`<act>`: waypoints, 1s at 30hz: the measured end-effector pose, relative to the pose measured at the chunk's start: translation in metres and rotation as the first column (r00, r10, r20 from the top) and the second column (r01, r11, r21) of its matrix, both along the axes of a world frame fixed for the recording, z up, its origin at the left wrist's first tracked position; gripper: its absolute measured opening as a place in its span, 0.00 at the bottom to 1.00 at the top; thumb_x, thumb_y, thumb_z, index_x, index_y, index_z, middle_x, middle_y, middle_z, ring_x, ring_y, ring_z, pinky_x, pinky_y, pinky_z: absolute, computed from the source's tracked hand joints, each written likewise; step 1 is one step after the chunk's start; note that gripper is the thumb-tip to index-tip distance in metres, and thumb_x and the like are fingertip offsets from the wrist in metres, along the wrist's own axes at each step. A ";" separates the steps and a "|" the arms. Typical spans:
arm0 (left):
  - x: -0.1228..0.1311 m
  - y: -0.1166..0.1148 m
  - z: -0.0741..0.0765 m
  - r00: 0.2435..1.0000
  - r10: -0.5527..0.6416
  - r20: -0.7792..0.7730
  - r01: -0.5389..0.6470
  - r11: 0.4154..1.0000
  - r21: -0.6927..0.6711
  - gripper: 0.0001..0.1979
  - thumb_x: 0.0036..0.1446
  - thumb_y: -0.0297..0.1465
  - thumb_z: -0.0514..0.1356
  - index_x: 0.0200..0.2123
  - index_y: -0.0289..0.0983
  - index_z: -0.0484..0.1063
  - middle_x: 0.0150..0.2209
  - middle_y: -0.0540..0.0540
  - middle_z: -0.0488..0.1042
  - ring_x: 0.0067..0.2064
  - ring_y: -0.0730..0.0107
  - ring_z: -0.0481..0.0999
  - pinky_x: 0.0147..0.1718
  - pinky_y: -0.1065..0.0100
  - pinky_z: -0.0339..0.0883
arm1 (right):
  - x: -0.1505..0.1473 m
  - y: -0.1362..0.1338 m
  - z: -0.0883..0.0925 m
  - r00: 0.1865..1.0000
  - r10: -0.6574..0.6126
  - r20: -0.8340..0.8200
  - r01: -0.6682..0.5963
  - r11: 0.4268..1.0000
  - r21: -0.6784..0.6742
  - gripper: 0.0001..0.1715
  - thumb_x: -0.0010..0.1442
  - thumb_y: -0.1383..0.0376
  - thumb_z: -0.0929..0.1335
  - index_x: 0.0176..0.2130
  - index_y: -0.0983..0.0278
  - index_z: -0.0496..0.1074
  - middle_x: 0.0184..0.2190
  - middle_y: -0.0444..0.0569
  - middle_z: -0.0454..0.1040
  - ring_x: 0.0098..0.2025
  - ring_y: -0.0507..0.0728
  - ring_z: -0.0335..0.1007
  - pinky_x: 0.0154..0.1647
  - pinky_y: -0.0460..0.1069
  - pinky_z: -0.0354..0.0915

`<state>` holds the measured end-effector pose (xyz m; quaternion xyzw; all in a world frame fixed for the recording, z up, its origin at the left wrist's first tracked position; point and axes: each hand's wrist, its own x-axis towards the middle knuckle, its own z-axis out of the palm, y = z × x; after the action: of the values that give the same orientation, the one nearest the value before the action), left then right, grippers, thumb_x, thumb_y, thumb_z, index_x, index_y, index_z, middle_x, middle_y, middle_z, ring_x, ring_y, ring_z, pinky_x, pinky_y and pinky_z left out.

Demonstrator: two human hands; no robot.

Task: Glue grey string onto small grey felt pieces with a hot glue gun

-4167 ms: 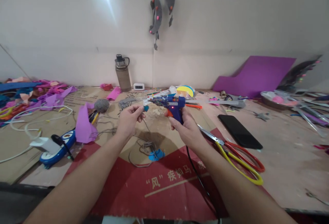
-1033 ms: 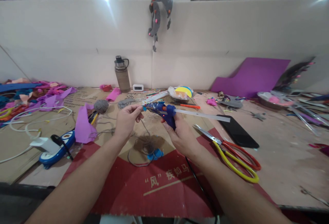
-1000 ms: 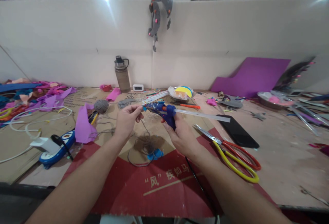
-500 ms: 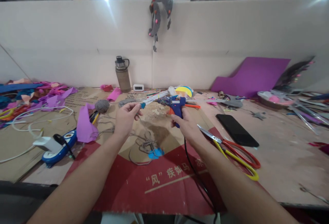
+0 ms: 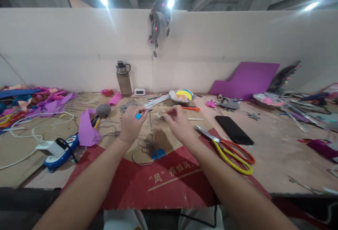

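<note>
My left hand [image 5: 131,123] is closed in a pinch on a small blue felt piece [image 5: 138,116]. Grey yarn [image 5: 151,121] hangs down beside its fingertips. My right hand [image 5: 180,123] is a short way to the right, its fingers bent together and blurred; whether anything is in them is hidden. Below both hands lies a loose tangle of grey yarn [image 5: 149,145], with blue pieces [image 5: 158,153] at its edge on the cardboard [image 5: 126,191].
To the right lie scissors [image 5: 232,152] with red and yellow handles and a black phone [image 5: 233,130]. A power strip [image 5: 62,154] and a ball of yarn [image 5: 103,110] are on the left. Behind stand a bottle [image 5: 123,80] and a bowl [image 5: 182,101].
The blue glue gun has left my right hand and is no longer visible. My right hand is now nearer the left one, fingers bent. The view has tilted up slightly.
</note>
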<state>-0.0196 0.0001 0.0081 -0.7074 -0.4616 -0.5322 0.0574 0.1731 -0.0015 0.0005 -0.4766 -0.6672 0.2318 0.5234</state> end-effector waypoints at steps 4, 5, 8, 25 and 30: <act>0.001 0.000 -0.001 0.997 -0.046 -0.057 0.049 0.997 0.055 0.04 0.56 0.30 0.60 0.32 0.38 0.75 0.33 0.45 0.77 0.36 0.67 0.73 0.40 0.66 0.64 | -0.046 -0.003 0.004 0.837 0.217 -0.502 -0.365 0.906 -0.217 0.24 0.45 0.62 0.71 0.37 0.59 0.55 0.35 0.44 0.71 0.35 0.53 0.70 0.39 0.51 0.67; 0.001 0.000 -0.001 0.998 -0.047 -0.034 0.048 0.998 0.038 0.04 0.55 0.30 0.60 0.32 0.38 0.75 0.33 0.46 0.77 0.35 0.68 0.73 0.38 0.67 0.65 | -0.053 -0.003 0.005 0.798 0.215 -0.562 -0.402 0.886 -0.231 0.25 0.44 0.62 0.71 0.38 0.58 0.55 0.32 0.41 0.70 0.31 0.51 0.69 0.35 0.50 0.67; 0.003 0.000 0.001 0.993 -0.034 0.110 0.044 0.996 -0.084 0.04 0.55 0.31 0.60 0.32 0.37 0.74 0.30 0.48 0.75 0.30 0.71 0.72 0.33 0.69 0.65 | -0.059 0.000 0.008 0.802 0.194 -0.566 -0.360 0.911 -0.198 0.18 0.48 0.62 0.69 0.37 0.59 0.58 0.26 0.36 0.63 0.23 0.48 0.60 0.25 0.46 0.61; 0.016 0.001 0.000 0.798 -0.156 0.582 0.393 0.867 -0.307 0.06 0.52 0.33 0.62 0.30 0.36 0.71 0.25 0.50 0.72 0.26 0.75 0.71 0.26 0.71 0.63 | -0.046 -0.001 0.012 0.967 0.065 -0.245 -0.080 0.995 -0.054 0.09 0.54 0.61 0.67 0.27 0.63 0.67 0.22 0.41 0.66 0.24 0.50 0.57 0.26 0.47 0.54; 0.017 -0.001 0.000 0.804 -0.165 0.571 0.398 0.863 -0.311 0.06 0.52 0.33 0.62 0.31 0.36 0.71 0.25 0.50 0.72 0.26 0.75 0.70 0.27 0.71 0.64 | -0.045 -0.001 0.012 0.974 0.045 -0.223 -0.061 0.996 -0.064 0.09 0.53 0.60 0.67 0.26 0.63 0.67 0.22 0.41 0.66 0.25 0.50 0.57 0.27 0.47 0.55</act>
<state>-0.0027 -0.0013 0.0086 -0.5918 -0.4486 -0.5965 -0.3046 0.1283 -0.0024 0.0130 -0.4480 -0.6086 0.3207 0.5710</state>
